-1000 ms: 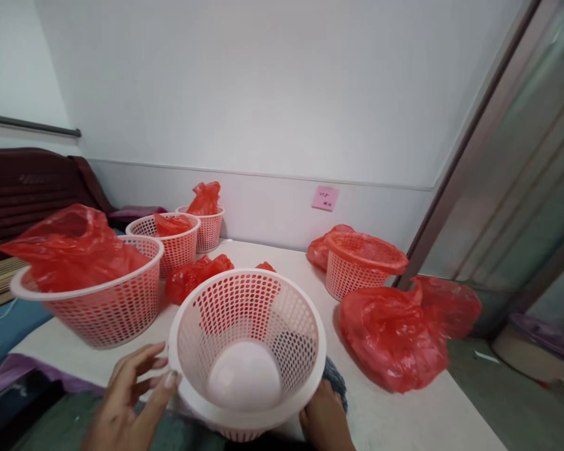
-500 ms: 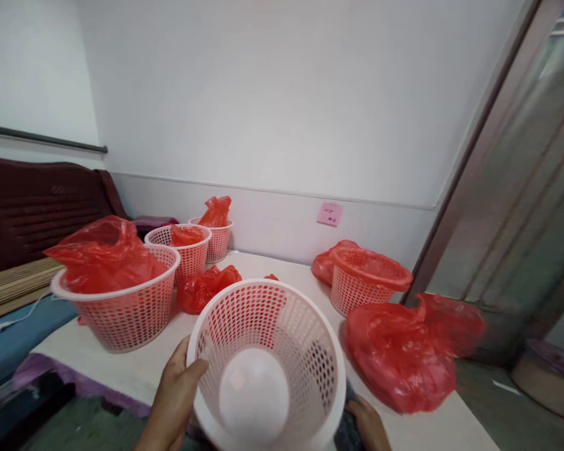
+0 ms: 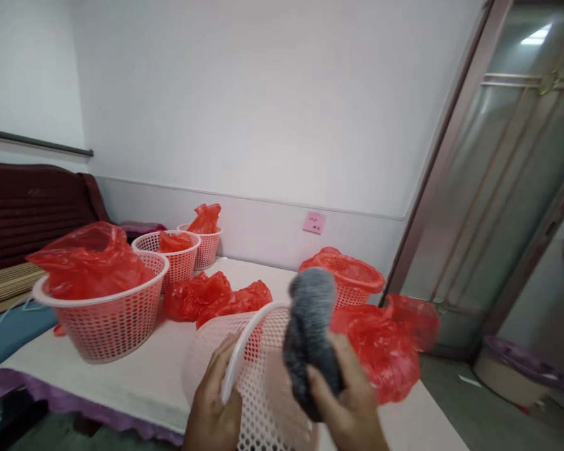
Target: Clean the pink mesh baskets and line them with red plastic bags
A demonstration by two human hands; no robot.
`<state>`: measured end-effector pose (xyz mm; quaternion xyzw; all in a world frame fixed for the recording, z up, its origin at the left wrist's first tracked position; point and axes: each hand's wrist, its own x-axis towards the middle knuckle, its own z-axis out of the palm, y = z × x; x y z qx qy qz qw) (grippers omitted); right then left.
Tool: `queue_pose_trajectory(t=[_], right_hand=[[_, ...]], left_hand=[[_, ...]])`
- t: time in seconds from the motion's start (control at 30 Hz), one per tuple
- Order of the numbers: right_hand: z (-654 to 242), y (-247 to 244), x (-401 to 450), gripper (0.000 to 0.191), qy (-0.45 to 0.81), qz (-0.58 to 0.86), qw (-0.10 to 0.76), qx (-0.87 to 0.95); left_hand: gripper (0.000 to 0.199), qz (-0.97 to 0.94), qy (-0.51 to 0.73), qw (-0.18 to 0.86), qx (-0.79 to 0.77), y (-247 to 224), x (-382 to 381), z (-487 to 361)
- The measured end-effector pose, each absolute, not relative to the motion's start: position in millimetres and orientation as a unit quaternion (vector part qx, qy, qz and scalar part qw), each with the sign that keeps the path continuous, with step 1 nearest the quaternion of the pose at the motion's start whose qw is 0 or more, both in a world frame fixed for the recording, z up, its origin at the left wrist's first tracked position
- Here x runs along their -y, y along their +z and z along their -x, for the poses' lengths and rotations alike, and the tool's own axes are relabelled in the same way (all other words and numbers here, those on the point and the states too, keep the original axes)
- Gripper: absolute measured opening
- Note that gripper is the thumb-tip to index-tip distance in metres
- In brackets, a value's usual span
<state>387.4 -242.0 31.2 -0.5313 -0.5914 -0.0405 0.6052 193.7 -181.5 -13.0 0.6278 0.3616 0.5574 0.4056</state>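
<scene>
A pale pink perforated plastic basket (image 3: 263, 394) is tipped on its side at the near edge of the table, its mouth turned to the right. My left hand (image 3: 215, 394) grips its white rim, thumb on the inside and fingers on the outer wall. In front of the basket's mouth, my right hand (image 3: 347, 394) clutches a bunched grey cloth (image 3: 312, 332), blurred by motion. Behind the basket lie crumpled red plastic bags (image 3: 216, 297). To the right of the cloth, a full red plastic bag (image 3: 385, 351) rests on the table.
On the left stand a large basket (image 3: 103, 326) and two smaller ones, each with a red bag inside. A red-lined basket (image 3: 357, 282) is at the back right. The white table (image 3: 98, 391) meets the wall, where a pink note (image 3: 314, 222) is stuck.
The basket has turned from facing me to lying tilted with its mouth to the right. My right hand has raised the grey cloth from beside the basket to before its mouth. The view has shifted right.
</scene>
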Motion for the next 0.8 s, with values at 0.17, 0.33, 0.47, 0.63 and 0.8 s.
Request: queue_pose_trajectory(t=[0.17, 0.33, 0.47, 0.63, 0.8], right_hand=[[-327, 35, 230, 0.075, -0.133, 0.473, 0.368, 0.789], [-323, 48, 220, 0.078, -0.097, 0.494, 0.28, 0.817], [-334, 54, 208, 0.074, -0.082, 0.518, 0.304, 0.795], [-379, 37, 183, 0.071, -0.048, 0.61, 0.395, 0.686], [-425, -22, 174, 0.071, 0.074, 0.668, 0.503, 0.544]], left_hand=[[0.044, -0.632, 0.561, 0.399, -0.356, -39, 192, -202], [0.043, -0.68, 0.521, 0.382, -0.347, -51, 187, -184], [0.059, -0.688, 0.522, 0.37, -0.342, -51, 184, -174], [0.057, -0.635, 0.588, 0.389, -0.316, -44, 193, -172], [0.042, -0.557, 0.623, 0.418, -0.356, -38, 200, -167]])
